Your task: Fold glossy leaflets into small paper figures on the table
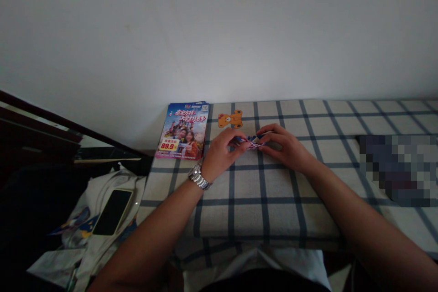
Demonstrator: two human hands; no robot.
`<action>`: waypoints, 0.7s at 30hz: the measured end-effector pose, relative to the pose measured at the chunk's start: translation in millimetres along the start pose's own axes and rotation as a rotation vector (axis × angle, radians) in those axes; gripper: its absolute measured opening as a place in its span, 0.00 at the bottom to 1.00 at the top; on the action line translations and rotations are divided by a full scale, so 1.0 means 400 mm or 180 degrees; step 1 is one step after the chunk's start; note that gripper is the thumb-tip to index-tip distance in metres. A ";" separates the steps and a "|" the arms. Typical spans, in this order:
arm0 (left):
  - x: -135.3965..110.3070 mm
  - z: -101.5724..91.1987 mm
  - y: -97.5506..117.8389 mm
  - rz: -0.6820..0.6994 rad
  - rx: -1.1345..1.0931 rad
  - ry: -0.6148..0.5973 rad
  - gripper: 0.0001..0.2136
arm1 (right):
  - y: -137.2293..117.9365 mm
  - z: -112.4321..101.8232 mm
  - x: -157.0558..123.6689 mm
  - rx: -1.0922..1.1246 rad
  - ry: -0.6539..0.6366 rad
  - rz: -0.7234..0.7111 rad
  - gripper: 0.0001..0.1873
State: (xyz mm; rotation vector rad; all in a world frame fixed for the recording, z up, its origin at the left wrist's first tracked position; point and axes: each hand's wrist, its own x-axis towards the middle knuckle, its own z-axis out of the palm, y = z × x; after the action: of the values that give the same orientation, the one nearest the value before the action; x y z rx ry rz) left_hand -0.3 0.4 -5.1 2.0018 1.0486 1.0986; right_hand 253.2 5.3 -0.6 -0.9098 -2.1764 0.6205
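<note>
A small piece of folded printed paper (253, 143), blue, white and pinkish red, is held just above the checked tablecloth (219, 212). My left hand (224, 153), with a silver watch on the wrist, pinches its left end between thumb and fingers. At the right end, my right hand (285, 148) grips it with thumb and curled fingers. My fingers cover parts of the paper. A stack of colourful flyers (183, 130) lies left of my left hand, near the wall. Just beyond my hands is a flat orange bear figure (230, 119).
A white wall (219, 32) rises behind the table. At the right lies a dark, pixelated flat item (400, 169). Lower left, a phone (112, 212) rests on a pale bag or cloth (82, 232). Dark wooden furniture (34, 132) stands at the left.
</note>
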 end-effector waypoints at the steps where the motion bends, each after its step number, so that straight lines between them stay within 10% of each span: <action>1: 0.000 0.000 -0.001 0.0051 -0.0032 -0.0045 0.05 | 0.001 0.000 0.000 0.0010 0.0017 0.0004 0.06; 21: 0.000 0.003 -0.013 -0.0193 -0.0175 -0.0008 0.07 | -0.004 -0.001 -0.001 0.0103 0.0040 0.0049 0.07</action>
State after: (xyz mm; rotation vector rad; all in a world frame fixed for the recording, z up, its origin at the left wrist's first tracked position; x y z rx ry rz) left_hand -1.0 2.6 -9.8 1.9153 1.0597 1.0814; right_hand 253.1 3.9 0.2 -0.9118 -2.1441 0.6541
